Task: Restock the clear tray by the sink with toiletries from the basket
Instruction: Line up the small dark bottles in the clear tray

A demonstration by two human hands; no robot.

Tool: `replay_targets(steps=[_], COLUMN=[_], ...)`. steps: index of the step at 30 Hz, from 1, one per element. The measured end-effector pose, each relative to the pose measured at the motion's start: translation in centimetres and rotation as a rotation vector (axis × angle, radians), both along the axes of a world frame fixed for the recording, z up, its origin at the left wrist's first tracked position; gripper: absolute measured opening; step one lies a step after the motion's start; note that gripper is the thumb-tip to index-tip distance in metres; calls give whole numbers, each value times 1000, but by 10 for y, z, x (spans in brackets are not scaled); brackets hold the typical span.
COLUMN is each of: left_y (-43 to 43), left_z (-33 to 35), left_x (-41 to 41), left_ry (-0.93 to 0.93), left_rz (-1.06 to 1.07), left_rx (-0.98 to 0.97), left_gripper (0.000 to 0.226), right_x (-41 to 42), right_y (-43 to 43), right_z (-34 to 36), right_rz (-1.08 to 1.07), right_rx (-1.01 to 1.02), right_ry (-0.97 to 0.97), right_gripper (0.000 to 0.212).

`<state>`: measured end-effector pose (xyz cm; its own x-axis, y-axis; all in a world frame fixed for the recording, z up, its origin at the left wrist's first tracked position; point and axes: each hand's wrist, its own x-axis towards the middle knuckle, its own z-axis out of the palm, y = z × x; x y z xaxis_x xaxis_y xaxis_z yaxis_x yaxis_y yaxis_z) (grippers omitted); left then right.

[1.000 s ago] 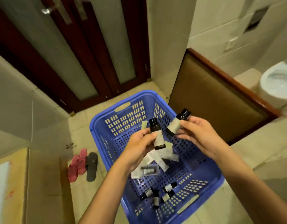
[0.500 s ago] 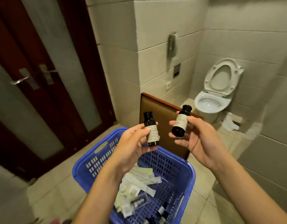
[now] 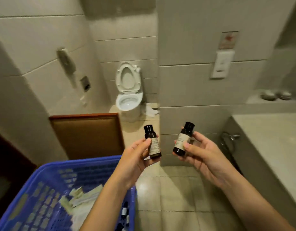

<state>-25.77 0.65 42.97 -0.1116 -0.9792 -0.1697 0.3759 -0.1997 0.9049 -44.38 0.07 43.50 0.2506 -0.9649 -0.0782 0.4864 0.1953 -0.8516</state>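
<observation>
Head view: left hand [image 3: 135, 157] pinches one dark bottle [image 3: 152, 144] upright. Right hand [image 3: 200, 152] grips another bottle [image 3: 183, 139] (tilted), above the blue basket [image 3: 44, 172].

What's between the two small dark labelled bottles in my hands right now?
Nothing. The head view shows a bare gap between the small dark left-hand bottle and the small dark right-hand bottle; only grey tiled wall shows behind.

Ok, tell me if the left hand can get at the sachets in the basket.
Probably not yet: the left hand grips a bottle. The basket lies open just below, sachets uncovered, so the path looks free.
</observation>
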Motion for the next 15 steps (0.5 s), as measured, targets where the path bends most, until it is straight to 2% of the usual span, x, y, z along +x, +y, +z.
replay_targets(steps=[2, 4, 6, 10, 15], left_y=[-3, -1, 5, 21, 58], left_z=[-1, -5, -11, -28, -57], left_x=[-41, -86, -138, -232, -360], left_ry=[-5, -41, -82, -133, -136], left_rz=[-98, -216, -335, -500, -648], left_rx=[16, 27, 33, 64, 178], left_gripper=[28, 24, 17, 20, 19], right_x=[-36, -76, -121, -212, -329], right_y=[11, 26, 46, 96, 181], right_z=[-6, -13, -22, -45, -73], right_rz=[-105, -216, -313, -485, -709], right_rx=[14, 40, 51, 110, 220], right_ry=[-14, -28, -33, 9, 75], right_gripper=[88, 94, 95, 98, 89])
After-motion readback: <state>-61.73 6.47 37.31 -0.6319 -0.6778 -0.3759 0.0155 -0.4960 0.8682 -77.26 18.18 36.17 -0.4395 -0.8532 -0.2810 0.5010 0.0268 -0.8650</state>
